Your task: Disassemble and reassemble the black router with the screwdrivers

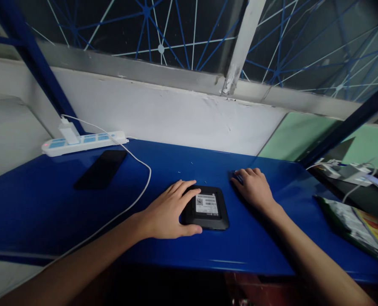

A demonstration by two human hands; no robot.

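A flat black square device (222, 208) with a white printed label (207, 203) and a QR code lies on the blue desk. My left hand (171, 208) rests at its left side with fingers spread. The index fingertip touches the top near the label, and the thumb lies by the near edge. To the right, my right hand (254, 187) is on the desk with its fingers curled and close together. Something small and dark shows between its thumb and fingertips, too hidden to name.
A black phone (101, 170) lies at the left. Behind it, a white power strip (87, 143) holds a charger (69, 131), whose white cable (149, 174) crosses the desk. At the right is a green and white packet (351, 221). Tiny white scraps (191, 162) lie near the wall.
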